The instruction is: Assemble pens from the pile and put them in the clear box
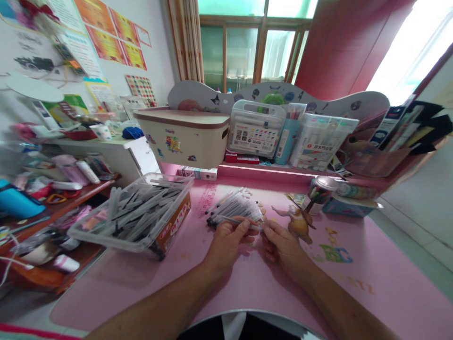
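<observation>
Over the pink desk, my left hand [235, 236] pinches a slim pen [229, 219] with a whitish barrel, which lies across the fingers. My right hand [279, 238] is closed at the pen's right end, thumb and finger pressed together. Whether a small part sits between those right fingertips I cannot make out. Just beyond both hands lies a pile of similar clear pens [235, 205] with dark ends toward the left. To the left stands a clear plastic bin [141, 243] heaped with loose translucent pen parts [138, 208], resting partly on a brown carton [175, 222].
Along the raised back shelf stand a lidded cream box [184, 141], a clear marker case [256, 130] and another marker box [323, 144]. A can of pens [320, 191] and a blue tissue box [350, 207] sit at the right. Cluttered shelves [60, 208] flank the desk [148, 293] at left.
</observation>
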Action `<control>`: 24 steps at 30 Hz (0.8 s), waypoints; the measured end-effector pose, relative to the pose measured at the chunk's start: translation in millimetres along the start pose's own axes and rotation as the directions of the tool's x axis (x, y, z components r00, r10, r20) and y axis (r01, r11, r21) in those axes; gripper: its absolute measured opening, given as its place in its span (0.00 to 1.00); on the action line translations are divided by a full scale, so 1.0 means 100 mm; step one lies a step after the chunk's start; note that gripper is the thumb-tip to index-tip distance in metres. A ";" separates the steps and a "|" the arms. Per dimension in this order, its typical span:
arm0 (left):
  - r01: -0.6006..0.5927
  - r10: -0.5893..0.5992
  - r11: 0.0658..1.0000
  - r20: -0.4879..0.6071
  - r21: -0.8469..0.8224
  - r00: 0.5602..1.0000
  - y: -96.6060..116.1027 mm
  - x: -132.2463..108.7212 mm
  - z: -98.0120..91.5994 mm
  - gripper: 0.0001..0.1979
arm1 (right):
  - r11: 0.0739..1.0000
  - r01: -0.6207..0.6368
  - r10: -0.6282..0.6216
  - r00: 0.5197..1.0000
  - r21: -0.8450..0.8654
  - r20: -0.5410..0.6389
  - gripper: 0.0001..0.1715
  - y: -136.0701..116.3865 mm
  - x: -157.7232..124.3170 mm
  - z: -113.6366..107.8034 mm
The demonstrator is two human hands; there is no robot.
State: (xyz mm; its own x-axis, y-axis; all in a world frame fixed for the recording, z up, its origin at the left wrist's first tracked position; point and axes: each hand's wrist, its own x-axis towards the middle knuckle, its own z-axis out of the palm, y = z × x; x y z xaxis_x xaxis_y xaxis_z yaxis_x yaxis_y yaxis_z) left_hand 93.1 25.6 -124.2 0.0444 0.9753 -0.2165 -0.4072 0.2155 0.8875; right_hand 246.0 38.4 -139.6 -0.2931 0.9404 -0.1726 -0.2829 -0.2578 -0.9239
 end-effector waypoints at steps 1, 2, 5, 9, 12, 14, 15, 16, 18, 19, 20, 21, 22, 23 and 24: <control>-0.009 0.009 1.000 -0.004 -0.008 1.000 0.00 0.00 0.00 0.16 | 1.000 -0.001 0.000 1.000 0.018 0.010 0.23 -0.02 -0.01 0.01; -0.021 0.021 1.000 -0.005 -0.013 1.000 0.01 0.00 0.00 0.16 | 0.999 -0.006 0.006 1.000 0.033 0.015 0.23 -0.03 -0.01 0.02; -0.033 0.033 0.999 0.006 -0.003 0.999 0.01 0.01 0.00 0.17 | 0.998 -0.038 0.039 0.999 0.049 -0.020 0.23 -0.03 -0.02 0.03; -0.060 0.060 0.998 0.012 0.034 0.998 -0.01 0.02 -0.02 0.16 | 0.998 -0.059 0.057 0.997 -0.027 -0.042 0.28 0.01 -0.02 0.01; -0.078 0.078 0.996 0.018 0.037 0.997 -0.01 0.03 -0.03 0.15 | 0.999 -0.032 0.032 0.999 -0.021 0.000 0.25 0.00 -0.03 0.03; -0.078 0.078 0.997 0.012 0.028 0.997 -0.01 0.03 -0.03 0.15 | 0.999 -0.025 0.025 1.000 0.033 -0.002 0.22 -0.03 -0.03 0.06; -0.081 0.080 0.996 0.008 0.024 0.997 0.00 0.03 -0.03 0.14 | 0.998 -0.027 0.027 1.000 0.058 -0.012 0.22 -0.04 -0.04 0.07; -0.084 0.084 0.996 0.006 0.022 0.996 0.00 0.03 -0.03 0.14 | 0.997 -0.033 0.035 0.999 0.074 -0.027 0.22 -0.04 -0.04 0.07; -0.099 0.099 0.995 0.007 0.028 0.995 0.00 0.02 -0.03 0.13 | 0.996 -0.065 0.068 0.996 0.061 -0.062 0.22 -0.03 -0.04 0.06; -0.106 0.106 0.994 0.007 0.031 0.994 0.00 0.02 -0.02 0.13 | 0.996 -0.084 0.087 0.994 0.042 -0.071 0.24 -0.02 -0.03 0.05; -0.111 0.111 0.993 0.005 0.033 0.994 0.00 0.02 -0.02 0.13 | 0.995 -0.102 0.103 0.992 0.022 -0.072 0.26 -0.01 -0.03 0.03; -0.111 0.111 0.993 0.003 0.035 0.994 0.00 0.02 -0.02 0.13 | 0.994 -0.110 0.110 0.992 0.007 -0.065 0.27 -0.01 -0.03 0.03; -0.109 0.110 0.993 -0.001 0.036 0.994 0.00 0.01 -0.02 0.14 | 0.994 -0.110 0.110 0.993 0.003 -0.052 0.26 -0.01 -0.03 0.02; -0.105 0.106 0.994 -0.006 0.030 0.994 0.00 0.01 -0.02 0.14 | 0.995 -0.100 0.101 0.994 0.016 -0.039 0.23 -0.02 -0.04 0.03; -0.096 0.096 0.995 -0.007 0.023 0.995 0.00 0.01 -0.02 0.14 | 0.995 -0.088 0.089 0.996 0.043 -0.027 0.20 -0.03 -0.04 0.04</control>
State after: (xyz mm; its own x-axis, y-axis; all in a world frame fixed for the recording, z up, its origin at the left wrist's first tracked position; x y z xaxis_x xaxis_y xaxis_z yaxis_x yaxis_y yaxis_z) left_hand 91.0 26.6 -125.7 -0.0014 0.9911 -0.1333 -0.3883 0.1223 0.9134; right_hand 244.6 34.3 -134.3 -0.2919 0.9194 -0.2636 -0.2951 -0.3488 -0.8895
